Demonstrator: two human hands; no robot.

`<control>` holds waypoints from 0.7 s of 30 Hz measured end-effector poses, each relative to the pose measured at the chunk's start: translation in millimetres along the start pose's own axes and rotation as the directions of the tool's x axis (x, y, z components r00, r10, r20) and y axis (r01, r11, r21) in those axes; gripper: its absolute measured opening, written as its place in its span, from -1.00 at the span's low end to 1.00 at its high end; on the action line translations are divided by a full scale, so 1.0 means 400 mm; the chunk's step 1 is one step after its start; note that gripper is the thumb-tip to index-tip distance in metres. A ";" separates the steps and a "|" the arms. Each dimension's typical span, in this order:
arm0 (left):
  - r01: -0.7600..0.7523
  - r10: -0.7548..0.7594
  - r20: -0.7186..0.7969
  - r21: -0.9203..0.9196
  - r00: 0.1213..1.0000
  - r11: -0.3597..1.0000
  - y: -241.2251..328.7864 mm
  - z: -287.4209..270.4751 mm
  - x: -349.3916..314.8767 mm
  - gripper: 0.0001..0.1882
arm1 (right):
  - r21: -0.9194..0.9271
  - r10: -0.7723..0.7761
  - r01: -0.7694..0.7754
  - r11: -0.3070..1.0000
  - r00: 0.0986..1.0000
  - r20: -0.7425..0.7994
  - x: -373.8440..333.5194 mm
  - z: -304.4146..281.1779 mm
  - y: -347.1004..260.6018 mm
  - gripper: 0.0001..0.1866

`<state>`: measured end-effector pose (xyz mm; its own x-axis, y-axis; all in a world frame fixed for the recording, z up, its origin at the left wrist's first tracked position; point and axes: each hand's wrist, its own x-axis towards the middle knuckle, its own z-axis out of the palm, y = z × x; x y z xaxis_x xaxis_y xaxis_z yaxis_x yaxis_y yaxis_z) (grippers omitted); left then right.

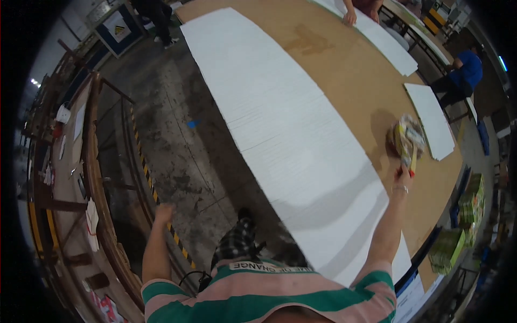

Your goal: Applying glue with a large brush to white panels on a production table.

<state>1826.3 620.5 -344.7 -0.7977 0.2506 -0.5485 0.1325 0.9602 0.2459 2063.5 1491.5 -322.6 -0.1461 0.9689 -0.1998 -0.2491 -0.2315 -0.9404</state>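
My right hand (pixel 402 175) is closed round the yellow handle of a brush-like thing with a red end. Just beyond the hand, at the handle's far end, is a bulky bundle (pixel 405 137) of crumpled clear plastic, yellow and brown; its exact kind I cannot make out. Hand and bundle are over the brown board tabletop, right of a long white sheet (pixel 291 124) with wrinkle lines. Out over the floor, away from the table, my left hand (pixel 164 213) hangs with its fingers curled in, and no object shows in it.
More white sheets (pixel 433 121) lie on the brown tabletop (pixel 355 75). At the far edge a co-worker's hand (pixel 350 18) rests by one sheet. A person in blue (pixel 467 70) stands at right. Green stacks (pixel 447 250) are at lower right; a wooden-edged bench (pixel 94 156) stands left.
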 end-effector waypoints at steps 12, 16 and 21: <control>-0.151 0.089 -0.179 -0.372 0.980 0.916 0.556 -0.355 0.470 -0.54 | -0.082 -0.003 -0.004 0.997 0.996 -0.087 -0.001 0.521 0.136 -0.80; -0.177 0.141 -0.116 -0.406 0.983 0.897 0.610 -0.360 0.534 -0.53 | -0.070 -0.024 0.019 0.997 0.997 -0.071 -0.001 0.609 0.147 -0.81; -0.108 0.071 -0.130 -0.305 0.989 0.946 0.643 -0.454 0.641 -0.54 | -0.013 0.053 -0.054 0.998 0.997 -0.058 -0.043 0.630 0.170 -0.69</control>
<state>1549.0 909.2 -277.0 -0.8558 0.3004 -0.4212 0.0322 0.8435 0.5361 1807.9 1436.9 -313.7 -0.1032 0.9587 -0.2652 -0.2288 -0.2823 -0.9316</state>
